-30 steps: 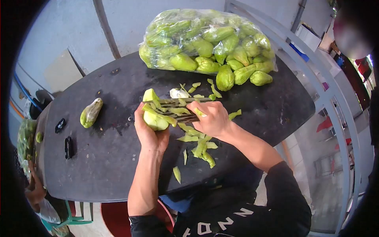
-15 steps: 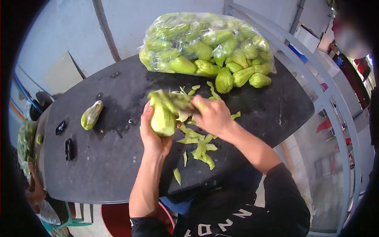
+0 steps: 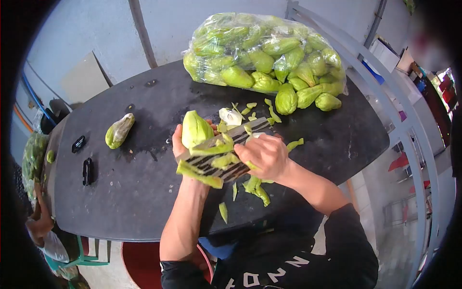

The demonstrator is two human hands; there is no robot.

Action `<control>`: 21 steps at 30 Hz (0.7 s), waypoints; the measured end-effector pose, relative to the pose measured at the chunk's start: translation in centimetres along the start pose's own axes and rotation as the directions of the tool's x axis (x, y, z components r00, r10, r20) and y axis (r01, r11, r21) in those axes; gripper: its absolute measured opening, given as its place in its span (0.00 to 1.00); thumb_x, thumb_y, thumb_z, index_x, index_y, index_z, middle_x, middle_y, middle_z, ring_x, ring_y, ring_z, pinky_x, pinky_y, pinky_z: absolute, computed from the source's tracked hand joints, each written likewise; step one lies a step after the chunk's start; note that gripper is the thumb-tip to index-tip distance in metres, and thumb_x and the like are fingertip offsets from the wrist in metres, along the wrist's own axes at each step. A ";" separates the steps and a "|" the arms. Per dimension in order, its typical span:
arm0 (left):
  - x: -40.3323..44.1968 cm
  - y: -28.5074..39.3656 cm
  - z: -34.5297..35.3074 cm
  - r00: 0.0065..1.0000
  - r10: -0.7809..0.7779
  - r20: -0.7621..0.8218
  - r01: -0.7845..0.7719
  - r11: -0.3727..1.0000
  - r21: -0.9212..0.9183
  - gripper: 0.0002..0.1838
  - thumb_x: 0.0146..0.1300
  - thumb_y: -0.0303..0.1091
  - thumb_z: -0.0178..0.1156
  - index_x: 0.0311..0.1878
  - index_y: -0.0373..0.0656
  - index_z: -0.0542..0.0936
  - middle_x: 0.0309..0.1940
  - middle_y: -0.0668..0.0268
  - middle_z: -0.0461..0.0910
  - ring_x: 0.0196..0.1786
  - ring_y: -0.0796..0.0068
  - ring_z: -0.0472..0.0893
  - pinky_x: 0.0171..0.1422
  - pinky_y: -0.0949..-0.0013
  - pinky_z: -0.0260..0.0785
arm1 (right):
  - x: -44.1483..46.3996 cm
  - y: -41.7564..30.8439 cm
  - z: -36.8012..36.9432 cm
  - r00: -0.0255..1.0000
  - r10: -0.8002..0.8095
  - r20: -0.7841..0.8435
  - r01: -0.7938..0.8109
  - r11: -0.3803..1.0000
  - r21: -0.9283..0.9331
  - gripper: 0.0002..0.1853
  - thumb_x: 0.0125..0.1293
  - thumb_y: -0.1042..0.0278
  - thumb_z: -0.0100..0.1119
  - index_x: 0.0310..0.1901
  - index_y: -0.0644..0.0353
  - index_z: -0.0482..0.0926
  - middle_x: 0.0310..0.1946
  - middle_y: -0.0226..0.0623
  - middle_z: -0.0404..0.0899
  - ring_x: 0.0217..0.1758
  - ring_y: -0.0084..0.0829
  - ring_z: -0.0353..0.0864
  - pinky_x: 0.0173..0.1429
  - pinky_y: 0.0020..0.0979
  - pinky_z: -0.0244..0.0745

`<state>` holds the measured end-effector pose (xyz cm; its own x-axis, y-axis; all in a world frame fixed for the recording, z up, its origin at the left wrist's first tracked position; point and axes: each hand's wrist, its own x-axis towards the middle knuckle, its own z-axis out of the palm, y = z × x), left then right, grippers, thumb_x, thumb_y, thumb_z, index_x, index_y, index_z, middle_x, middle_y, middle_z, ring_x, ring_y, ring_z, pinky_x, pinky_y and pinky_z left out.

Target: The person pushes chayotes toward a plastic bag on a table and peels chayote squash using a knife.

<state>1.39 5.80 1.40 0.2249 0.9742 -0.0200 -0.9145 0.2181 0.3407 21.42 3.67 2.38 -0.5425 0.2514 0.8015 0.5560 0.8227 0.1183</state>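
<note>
My left hand (image 3: 179,142) is wrapped round a partly peeled green chayote (image 3: 195,127), its fingers partly hidden behind it. In my right hand (image 3: 267,156) is a wide, flat-bladed knife (image 3: 236,166) with dark stripes along the blade. Strips of green peel (image 3: 224,161) cling to that blade, which crosses in front of the chayote's lower end and my left palm. More peelings (image 3: 260,192) lie on the dark table below my right hand. Just beyond the blade is a pale, cut piece (image 3: 231,116).
A clear plastic bag (image 3: 264,48) full of chayotes stands at the back of the table (image 3: 134,192), some spilling from its front. One chayote (image 3: 119,131) lies at left near two small black objects (image 3: 87,171). Another person's arm (image 3: 43,207) shows at far left.
The knife has come from a blurred stroke beyond the chayote down and toward me, its flat side now showing with peel on it. My right hand has moved slightly lower and right.
</note>
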 end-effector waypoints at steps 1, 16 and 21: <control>0.0 -0.2 -0.2 0.999 -0.025 0.034 0.027 0.998 -0.059 0.31 0.68 0.57 0.52 0.52 0.33 0.77 0.44 0.54 0.81 0.45 0.61 0.82 0.52 0.61 0.78 | -0.1 -0.2 0.1 0.998 -0.057 0.010 0.057 0.997 -0.060 0.14 0.56 0.67 0.67 0.42 0.59 0.77 0.20 0.26 0.70 0.24 0.27 0.78 0.27 0.30 0.71; -1.4 -0.9 1.7 0.982 0.160 -0.096 -0.150 0.983 0.105 0.27 0.73 0.55 0.44 0.54 0.42 0.79 0.47 0.58 0.82 0.52 0.59 0.80 0.61 0.54 0.72 | 0.1 0.0 0.0 0.987 0.158 0.012 -0.158 0.987 0.031 0.16 0.45 0.73 0.66 0.38 0.56 0.74 0.20 0.29 0.73 0.23 0.33 0.80 0.29 0.35 0.74; -1.3 -0.8 2.2 0.963 0.252 -0.101 -0.228 0.952 0.204 0.27 0.73 0.55 0.45 0.56 0.41 0.78 0.48 0.59 0.82 0.54 0.61 0.79 0.64 0.58 0.67 | -0.4 1.2 0.4 0.975 0.218 0.039 -0.220 0.972 0.082 0.18 0.45 0.73 0.68 0.40 0.57 0.73 0.20 0.33 0.74 0.23 0.38 0.80 0.28 0.37 0.74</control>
<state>2.55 4.21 3.19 -0.0476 0.9985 -0.0280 -0.8532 -0.0261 0.5209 22.05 4.73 1.97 -0.4326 0.4439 0.7848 0.6082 0.7862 -0.1094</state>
